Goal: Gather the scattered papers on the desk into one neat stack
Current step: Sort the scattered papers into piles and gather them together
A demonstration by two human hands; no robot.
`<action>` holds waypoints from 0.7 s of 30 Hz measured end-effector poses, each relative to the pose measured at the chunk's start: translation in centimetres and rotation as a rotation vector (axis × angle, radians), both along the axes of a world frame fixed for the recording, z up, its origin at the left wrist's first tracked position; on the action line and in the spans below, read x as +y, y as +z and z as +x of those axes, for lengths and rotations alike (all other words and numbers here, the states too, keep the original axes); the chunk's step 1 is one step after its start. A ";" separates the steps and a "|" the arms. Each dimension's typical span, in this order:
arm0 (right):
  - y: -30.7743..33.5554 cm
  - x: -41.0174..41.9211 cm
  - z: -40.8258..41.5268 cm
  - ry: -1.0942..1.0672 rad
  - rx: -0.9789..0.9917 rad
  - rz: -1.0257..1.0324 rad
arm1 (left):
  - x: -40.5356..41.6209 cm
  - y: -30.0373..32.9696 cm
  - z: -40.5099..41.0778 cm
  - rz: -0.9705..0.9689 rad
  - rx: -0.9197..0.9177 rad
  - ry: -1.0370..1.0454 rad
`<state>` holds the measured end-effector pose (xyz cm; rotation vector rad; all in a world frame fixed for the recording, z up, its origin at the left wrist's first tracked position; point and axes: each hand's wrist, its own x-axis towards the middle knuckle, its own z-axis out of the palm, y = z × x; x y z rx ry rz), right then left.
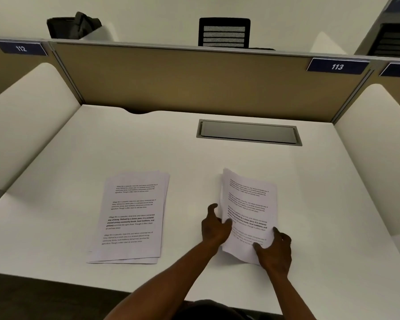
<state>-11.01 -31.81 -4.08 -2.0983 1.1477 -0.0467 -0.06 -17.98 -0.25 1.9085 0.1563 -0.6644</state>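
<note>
On the white desk (217, 158), the person's left hand (214, 227) and right hand (274, 249) grip a small bundle of printed papers (248, 213) by its near end, fingers curled around its left and right edges, the far end raised. To the left, well apart, a loosely fanned stack of papers (131, 218) lies flat.

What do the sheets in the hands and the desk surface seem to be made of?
The white printed sheets held by the left hand and right hand look like thin matte office paper: they curl and bend. The white flat desk top looks like smooth laminate, with a soft, even sheen; its core is hidden.
</note>
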 end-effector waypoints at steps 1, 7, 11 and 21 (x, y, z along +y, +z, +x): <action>-0.1 0.1 -0.1 0.009 -0.009 -0.002 | 0.1 -0.1 0.3 -0.038 0.047 -0.008; 0.0 0.4 -0.3 -0.057 -0.077 0.016 | 1.2 0.2 1.2 -0.188 0.194 -0.138; 1.0 0.3 0.1 -0.144 -0.154 0.120 | 3.1 1.8 1.8 -0.355 0.261 -0.177; 4.9 4.0 4.1 -0.093 -0.334 0.980 | 11.8 3.8 4.3 -0.501 0.194 -0.118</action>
